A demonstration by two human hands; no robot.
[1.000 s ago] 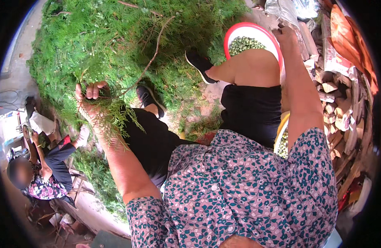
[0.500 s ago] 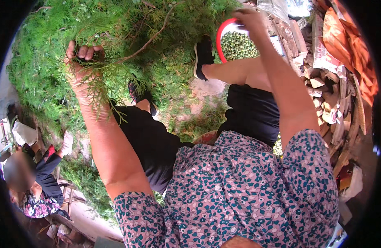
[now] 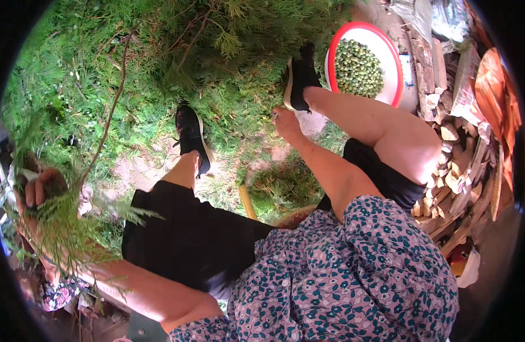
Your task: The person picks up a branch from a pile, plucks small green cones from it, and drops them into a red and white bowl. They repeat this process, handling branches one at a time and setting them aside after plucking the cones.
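Note:
At the far left, my left hand (image 3: 43, 188) is closed around a leafy evergreen branch (image 3: 68, 225). Its flat green sprays hang over my forearm, and a long thin brown stem reaches up from beside the hand. My right hand (image 3: 286, 122) is in the middle, just below my shoe, over cut greenery. The fingers are curled in; what they hold, if anything, is hidden. Beyond it at the upper right stands a white basin with a red rim (image 3: 400, 74). Small round green cones or berries (image 3: 356, 68) lie heaped in it.
Cut evergreen boughs (image 3: 217, 51) cover the ground ahead and to the left, around my black shoes (image 3: 189, 134). Split firewood (image 3: 453, 176) and an orange sheet (image 3: 493, 85) line the right side. Another person in a flowered top (image 3: 63, 293) is partly hidden at the lower left.
My left hand has swung left and down toward me with the branch. My right hand has come down from the basin's rim to the middle. The view has shifted, showing more of the basin.

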